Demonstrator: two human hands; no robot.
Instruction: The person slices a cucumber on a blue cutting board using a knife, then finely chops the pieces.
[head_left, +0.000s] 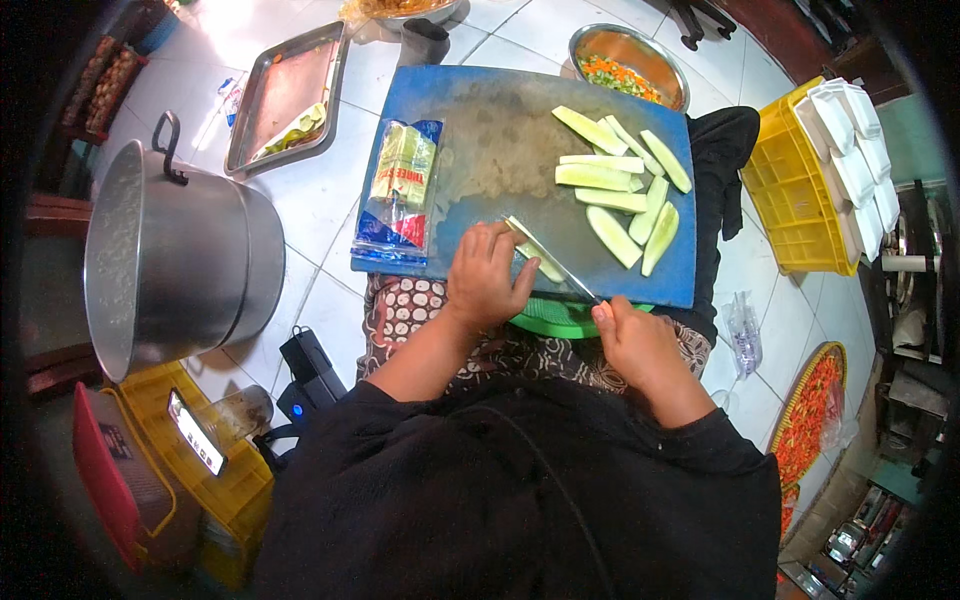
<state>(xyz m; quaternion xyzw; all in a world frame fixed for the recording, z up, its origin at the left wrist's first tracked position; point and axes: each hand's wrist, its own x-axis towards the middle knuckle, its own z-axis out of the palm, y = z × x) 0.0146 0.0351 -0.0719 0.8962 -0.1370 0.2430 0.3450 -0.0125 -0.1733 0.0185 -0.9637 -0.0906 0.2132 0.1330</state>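
On a blue cutting board (480, 150) across the lap, my left hand (491, 274) presses with its fingertips on a cucumber piece (541, 259) near the board's front edge. My right hand (637, 334) grips the handle of a knife (559, 262), whose blade lies lengthwise along that piece. Several cut cucumber slices (600, 177) lie spread over the right part of the board. A plastic bag (401, 191) with pale green contents lies at the board's left side. Under the front edge shows a green plastic basket (559, 319), partly hidden by the board.
Left stand a large aluminium pot (202, 255), a metal tray (240, 112) with peels, and a phone (196, 431) by yellow crates. A steel bowl (675, 67) of diced vegetables is beyond the board. Right are a yellow crate (780, 187) with foam boxes and a basket of red chillies (810, 412).
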